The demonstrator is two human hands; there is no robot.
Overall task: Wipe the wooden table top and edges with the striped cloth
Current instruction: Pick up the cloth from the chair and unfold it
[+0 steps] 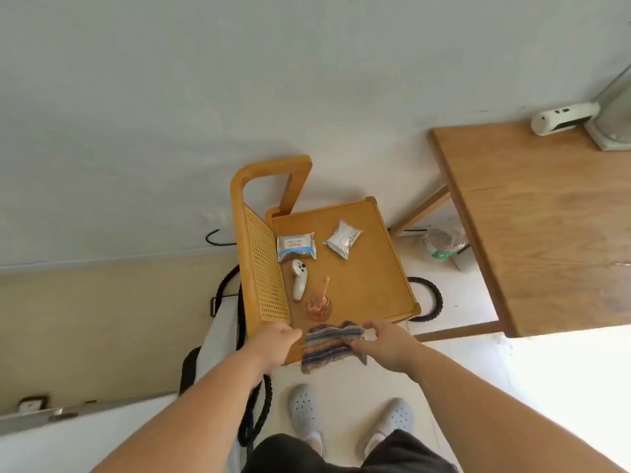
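Left hand [277, 340] holds wooden table [370, 274], right hand [387, 343] striped cloth [329, 348]

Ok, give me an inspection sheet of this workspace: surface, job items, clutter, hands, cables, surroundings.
Surface: small wooden table, raised rim, rattan panel on its left.
Job's things: striped cloth draped over the near edge.
Clutter: blue-white packet, silver pouch, white controller, glass holding an orange stick.
Hands: right hand pinches the cloth; left hand at the near-left corner, grip unclear.
Cables: black braided cord loops on the floor beside the table.
Surroundings: larger wooden table at right, white wall behind.
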